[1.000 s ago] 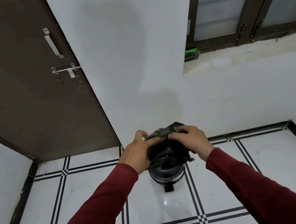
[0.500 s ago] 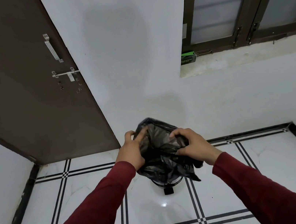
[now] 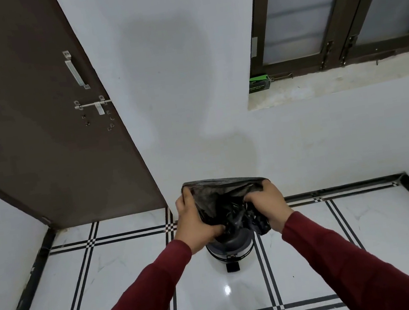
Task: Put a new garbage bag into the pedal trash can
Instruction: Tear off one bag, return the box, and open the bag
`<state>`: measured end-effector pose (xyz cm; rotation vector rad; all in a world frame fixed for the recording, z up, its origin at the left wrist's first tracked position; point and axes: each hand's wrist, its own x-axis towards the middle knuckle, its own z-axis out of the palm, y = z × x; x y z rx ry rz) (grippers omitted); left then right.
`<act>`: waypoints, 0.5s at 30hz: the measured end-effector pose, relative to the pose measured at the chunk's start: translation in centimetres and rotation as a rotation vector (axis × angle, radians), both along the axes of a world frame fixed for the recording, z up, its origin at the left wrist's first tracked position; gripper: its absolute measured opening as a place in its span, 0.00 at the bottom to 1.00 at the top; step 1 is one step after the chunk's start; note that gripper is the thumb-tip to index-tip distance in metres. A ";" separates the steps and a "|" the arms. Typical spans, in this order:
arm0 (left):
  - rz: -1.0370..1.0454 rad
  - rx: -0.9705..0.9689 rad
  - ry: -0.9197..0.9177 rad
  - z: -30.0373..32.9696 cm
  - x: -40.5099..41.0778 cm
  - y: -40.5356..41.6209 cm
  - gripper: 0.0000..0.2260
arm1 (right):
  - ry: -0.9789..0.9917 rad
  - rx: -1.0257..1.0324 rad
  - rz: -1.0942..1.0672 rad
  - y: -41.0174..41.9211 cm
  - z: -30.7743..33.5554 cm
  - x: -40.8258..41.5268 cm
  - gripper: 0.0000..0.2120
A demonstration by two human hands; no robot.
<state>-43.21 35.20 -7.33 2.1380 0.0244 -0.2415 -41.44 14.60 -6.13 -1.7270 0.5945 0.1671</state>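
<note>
While gripped at its crumpled rim by left hand (image 3: 194, 221) and right hand (image 3: 268, 205), thin black plastic garbage bag (image 3: 228, 204) hung above round dark pedal trash can (image 3: 230, 249); best spread wide before lowering inside.

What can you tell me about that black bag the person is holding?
The bag is thin, crinkled black plastic, slightly glossy, and looks partly unfolded. Its top edge is stretched in a fairly straight line between the two hands, while the rest hangs bunched and wrinkled below. The left hand grips its left side and the right hand its right side. It is held in the air directly above the can on the floor, hiding the can's top; whether it touches the can cannot be told.
</note>
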 end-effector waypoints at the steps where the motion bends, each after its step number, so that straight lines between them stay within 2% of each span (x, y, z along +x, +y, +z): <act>1: -0.015 0.005 -0.006 0.3 -0.1 -0.3 0.56 | -0.016 -0.033 -0.005 0.3 0.1 -0.4 0.20; 3: -0.031 -0.018 -0.105 0.8 0.1 -0.6 0.40 | -0.031 -0.033 -0.031 0.5 0.2 -0.8 0.15; 5: 0.058 0.021 -0.186 0.7 0.4 -0.1 0.26 | -0.014 0.017 -0.070 0.0 -0.4 -0.5 0.09; 7: 0.170 0.141 -0.182 0.3 1.0 0.7 0.22 | 0.003 0.081 -0.106 -0.8 -1.1 -0.1 0.13; 10: 0.226 0.304 -0.065 0.5 1.5 1.2 0.12 | 0.039 0.127 -0.125 -1.3 -1.2 -0.2 0.16; 11: 0.234 0.297 -0.017 0.4 1.6 1.1 0.14 | 0.046 0.151 -0.115 -1.2 -0.9 -0.5 0.16; 13: 0.273 0.185 0.100 0.1 1.5 0.7 0.27 | 0.052 0.209 -0.091 -1.0 -0.5 -0.7 0.20; 15: 0.395 0.074 0.116 -0.5 1.6 0.4 0.30 | 0.070 0.283 -0.078 -0.9 -0.4 -0.9 0.22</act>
